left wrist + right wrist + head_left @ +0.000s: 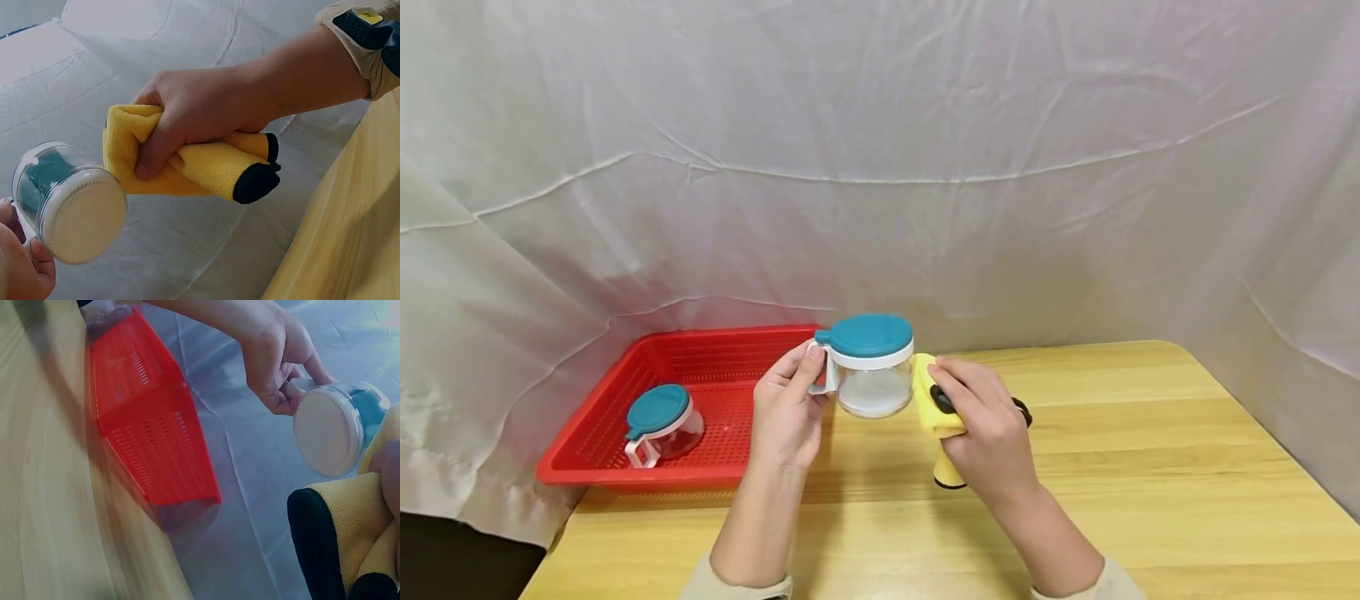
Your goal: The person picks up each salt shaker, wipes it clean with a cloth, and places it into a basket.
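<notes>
My left hand (788, 406) grips the white handle of a clear glass jar (874, 390) with a teal lid (871, 335), held up above the table. White contents or a pale base show at the jar's bottom (87, 215). In my right hand (992, 425) is a bunched yellow cloth (931, 408) with black edging, its folds pinched between thumb and fingers. The cloth touches or nearly touches the jar's side opposite the handle. In the right wrist view the left hand (278, 359) holds the jar (328, 431) by its handle, and the cloth (353, 519) sits close by.
A red perforated plastic basket (625, 477) stands at the left of the wooden table (1112, 467). Inside it a second teal-lidded jar (662, 425) lies tilted. Pale fabric (925, 233) hangs behind and at both sides.
</notes>
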Tool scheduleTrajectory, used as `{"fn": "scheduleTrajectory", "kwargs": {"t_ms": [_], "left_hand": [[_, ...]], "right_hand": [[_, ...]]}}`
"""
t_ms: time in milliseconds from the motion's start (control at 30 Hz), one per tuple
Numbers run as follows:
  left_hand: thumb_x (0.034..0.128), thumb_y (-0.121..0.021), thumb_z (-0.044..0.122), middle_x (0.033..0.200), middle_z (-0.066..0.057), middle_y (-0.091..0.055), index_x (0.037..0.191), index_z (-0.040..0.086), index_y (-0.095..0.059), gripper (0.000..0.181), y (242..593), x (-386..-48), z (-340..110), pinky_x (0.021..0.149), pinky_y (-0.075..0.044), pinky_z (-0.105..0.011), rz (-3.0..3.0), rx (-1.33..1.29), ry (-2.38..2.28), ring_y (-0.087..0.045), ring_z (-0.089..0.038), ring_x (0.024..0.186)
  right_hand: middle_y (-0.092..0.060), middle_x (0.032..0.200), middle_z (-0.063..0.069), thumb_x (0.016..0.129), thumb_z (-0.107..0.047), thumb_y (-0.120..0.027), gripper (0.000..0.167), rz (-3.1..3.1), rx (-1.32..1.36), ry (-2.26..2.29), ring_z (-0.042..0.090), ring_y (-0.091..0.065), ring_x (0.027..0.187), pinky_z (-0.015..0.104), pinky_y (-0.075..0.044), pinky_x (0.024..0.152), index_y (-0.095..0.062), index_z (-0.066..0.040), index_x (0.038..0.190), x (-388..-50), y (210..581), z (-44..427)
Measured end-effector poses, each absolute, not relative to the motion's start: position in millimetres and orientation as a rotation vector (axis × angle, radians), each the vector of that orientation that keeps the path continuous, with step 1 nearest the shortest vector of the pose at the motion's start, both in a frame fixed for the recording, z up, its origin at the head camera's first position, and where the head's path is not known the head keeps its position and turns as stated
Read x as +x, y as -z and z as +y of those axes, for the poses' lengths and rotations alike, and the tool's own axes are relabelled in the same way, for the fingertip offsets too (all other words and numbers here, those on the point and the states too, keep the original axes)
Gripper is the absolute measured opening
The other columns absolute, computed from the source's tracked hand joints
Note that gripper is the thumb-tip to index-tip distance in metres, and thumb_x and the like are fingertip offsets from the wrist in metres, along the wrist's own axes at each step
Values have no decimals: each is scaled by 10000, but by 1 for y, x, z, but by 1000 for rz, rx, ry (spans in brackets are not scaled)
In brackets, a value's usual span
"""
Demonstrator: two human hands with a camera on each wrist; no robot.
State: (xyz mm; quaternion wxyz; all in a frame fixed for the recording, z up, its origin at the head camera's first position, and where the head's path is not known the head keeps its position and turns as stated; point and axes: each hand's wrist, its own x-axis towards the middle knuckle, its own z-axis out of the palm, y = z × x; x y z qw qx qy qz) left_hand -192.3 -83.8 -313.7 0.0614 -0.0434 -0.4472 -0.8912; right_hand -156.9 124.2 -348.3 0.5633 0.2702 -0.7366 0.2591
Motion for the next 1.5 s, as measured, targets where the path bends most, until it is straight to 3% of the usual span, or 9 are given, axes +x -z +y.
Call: {"fn": "scheduleTrajectory", "kwargs": {"t_ms": [233,667,867,1167,1500], "left_hand": [[950,-631,62,831,16,-729,931,150,-777,171,315,-193,-83,625,-522,-193,-1348,-122,2665,-652,-98,726],[983,-583,93,790,20,-698,915,165,-775,216,314,-194,-88,626,-489,-201,-1296,-126,2723,-630,-104,706],[999,-555,104,805,13,-668,904,161,-764,236,311,-194,-93,633,-487,-219,-1249,-173,2785,-593,-110,735],[1001,-553,98,772,30,-669,913,185,-767,247,314,-191,-86,623,-487,-203,-1362,-241,2795,-600,-92,704],[988,-570,76,776,31,-657,897,194,-771,251,315,-191,-82,600,-438,-194,-1384,-135,2739,-547,-95,702]], "right_hand": [[-708,1006,185,943,-85,-596,208,-1548,745,-643,336,-664,881,307,-543,888,-731,57,1012,-152,335,116],[-692,1020,199,924,-93,-664,192,-1480,1054,-654,330,-657,896,353,-566,852,-712,77,999,-144,327,103],[-696,993,203,927,-118,-673,206,-1484,940,-692,328,-663,859,293,-564,845,-723,73,986,-149,332,110],[-705,997,213,949,-189,-658,282,-1537,699,-785,337,-670,907,211,-513,947,-728,77,1009,-152,335,123],[-688,973,227,924,-124,-679,226,-1440,825,-764,335,-649,882,248,-536,920,-719,94,969,-146,330,107]]}}
